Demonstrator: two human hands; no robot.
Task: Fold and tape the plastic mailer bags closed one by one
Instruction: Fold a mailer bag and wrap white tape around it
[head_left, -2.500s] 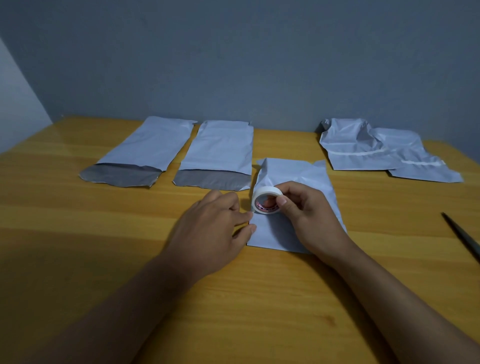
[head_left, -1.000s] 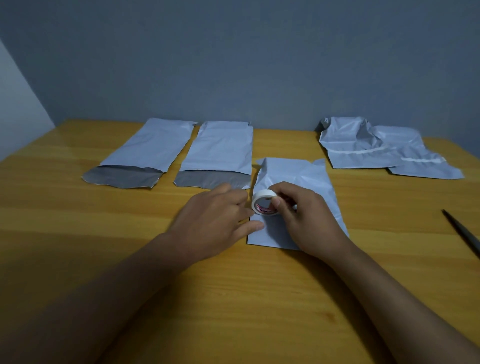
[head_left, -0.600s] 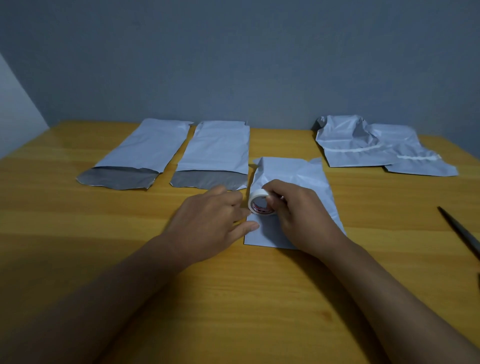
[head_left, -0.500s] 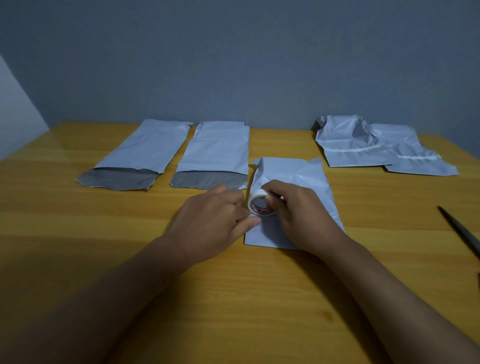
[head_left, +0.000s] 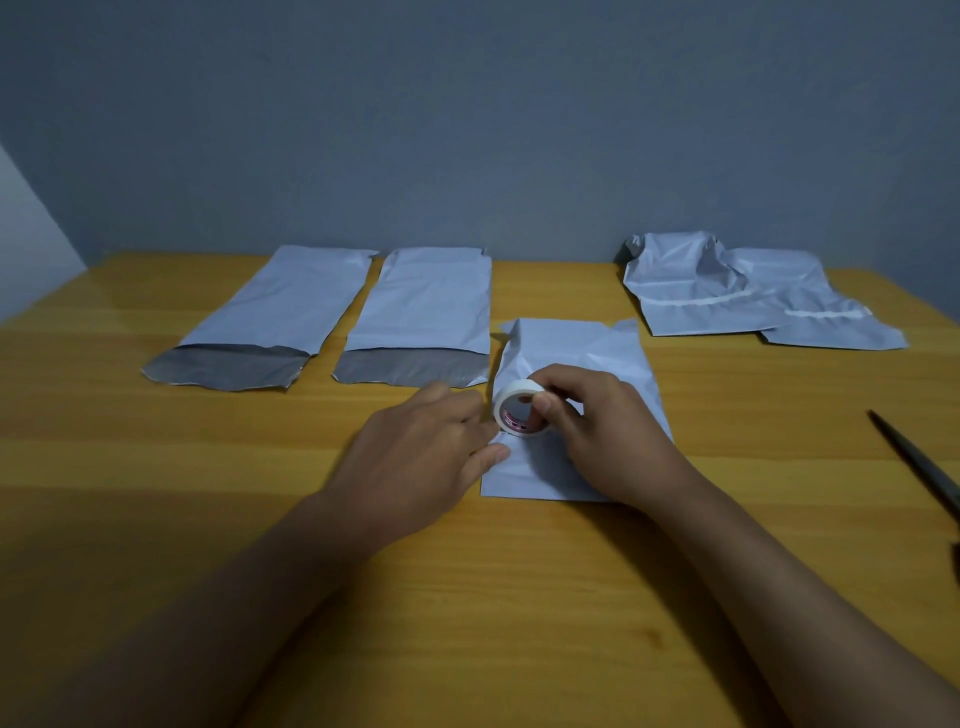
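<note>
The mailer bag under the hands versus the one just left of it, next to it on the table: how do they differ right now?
The mailer bag under the hands is folded short and crumpled, with no grey flap showing; the neighbouring mailer bag lies long and smooth, its grey flap open toward the person. The right hand holds a tape roll on the folded one and the left hand touches it; nothing touches the neighbour. Both are white plastic, flat on the wooden table.

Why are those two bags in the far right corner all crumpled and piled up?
The two taped bags at the far right overlap and are wrinkled, one bunched up against the wall. The two open bags at the left lie flat side by side. Nothing looks torn or spilled.
</note>
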